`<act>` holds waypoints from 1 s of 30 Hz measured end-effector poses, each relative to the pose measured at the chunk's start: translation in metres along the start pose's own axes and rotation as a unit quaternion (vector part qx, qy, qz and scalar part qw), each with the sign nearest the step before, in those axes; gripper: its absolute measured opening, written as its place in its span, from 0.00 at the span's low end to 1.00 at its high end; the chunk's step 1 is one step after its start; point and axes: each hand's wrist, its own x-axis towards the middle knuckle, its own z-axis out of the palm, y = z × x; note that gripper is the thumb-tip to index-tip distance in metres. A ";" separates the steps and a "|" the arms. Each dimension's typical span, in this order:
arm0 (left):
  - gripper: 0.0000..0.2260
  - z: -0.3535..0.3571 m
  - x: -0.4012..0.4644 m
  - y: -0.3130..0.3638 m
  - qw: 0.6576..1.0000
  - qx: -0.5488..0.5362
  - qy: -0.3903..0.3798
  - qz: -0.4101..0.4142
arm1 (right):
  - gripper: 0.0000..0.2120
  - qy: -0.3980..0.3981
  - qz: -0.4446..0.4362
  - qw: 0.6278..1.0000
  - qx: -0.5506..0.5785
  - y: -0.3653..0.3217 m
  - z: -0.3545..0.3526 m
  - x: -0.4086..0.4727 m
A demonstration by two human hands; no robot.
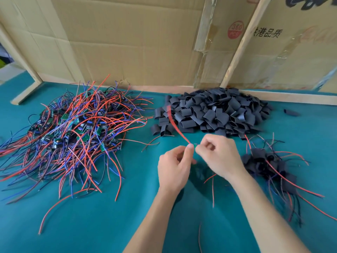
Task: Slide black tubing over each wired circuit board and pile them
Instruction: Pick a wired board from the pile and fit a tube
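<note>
Board (pixel 195 146) pinched between left hand (pixel 174 168) and right hand (pixel 218 157), above worktop (pixel 109 225), red wire (pixel 176 125) blurred | unsleeved boards (pixel 73 132) left | tubing (pixel 215 112) behind | sleeved pile (pixel 269 165) right | cardboard (pixel 127 39) sticker (pixel 236 30) reads "360 PCS"

The table (pixel 91 225) wears a teal cloth, matt and faintly fuzzy. Along its far edge stand sheets of brown cardboard (pixel 127 42), dull, creased and patched with glossy tape, braced by pale bare wood strips (pixel 240 42). The black tubing pieces (pixel 215 114) look like matt, smooth plastic. The wires (pixel 87 125) have smooth, slightly shiny plastic coating.
</note>
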 end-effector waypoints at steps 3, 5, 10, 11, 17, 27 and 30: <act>0.21 -0.004 0.001 -0.004 1.000 -0.020 0.011 0.002 | 0.13 -0.021 -0.033 0.999 -0.009 -0.001 0.013 -0.002; 0.16 -0.005 0.002 -0.005 0.999 -0.018 0.029 -0.002 | 0.08 -0.092 -0.045 0.995 0.003 0.000 0.009 0.000; 0.10 0.000 0.003 -0.006 0.999 0.007 0.043 -0.018 | 0.09 -0.075 0.016 0.997 -0.017 0.020 -0.017 0.017; 0.11 0.000 0.003 -0.005 0.999 0.005 0.045 -0.017 | 0.06 -0.010 0.039 0.998 -0.058 0.028 -0.021 0.024; 0.09 -0.001 0.003 -0.007 0.999 -0.001 0.051 0.002 | 0.14 0.077 0.168 0.965 -0.186 0.056 -0.006 0.047; 0.10 -0.002 0.002 -0.007 0.999 0.006 0.033 -0.004 | 0.06 0.139 0.215 0.961 -0.105 0.064 -0.008 0.051; 0.07 0.000 0.003 -0.008 0.999 0.017 0.037 0.009 | 0.05 0.157 0.240 0.958 0.007 0.061 -0.020 0.050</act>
